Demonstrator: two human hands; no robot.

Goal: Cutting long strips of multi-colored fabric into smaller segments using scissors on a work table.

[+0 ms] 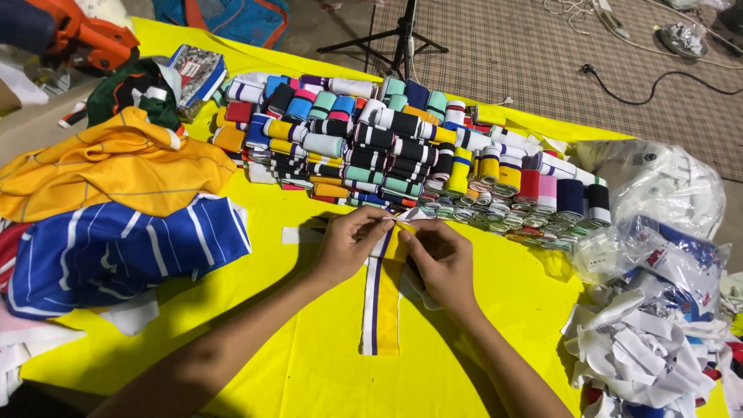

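Hands met over the yellow bench (309, 364), and I watched them work one end of a striped band (381, 298), white, purple and yellow, which lay flat and ran lengthwise toward the person. The left hand (350, 241) had its grip pressed together on the band's far end, thumb against fingertips, seemingly to keep that end from sliding. The right hand (443, 259) pinched the same end from the other side, fingers curled; the two grips nearly touched, and a small white tip of cloth stuck up between them. Just beyond lay rows of rolled striped bands (402, 155), packed side by side, colours showing, close enough to reach. Folded garments, one orange (116, 166) and one blue with white stripes (116, 251), sat well to the left. Loose white strips (642, 348) and clear plastic bags (658, 186) were heaped at the right, clear of the working spot.
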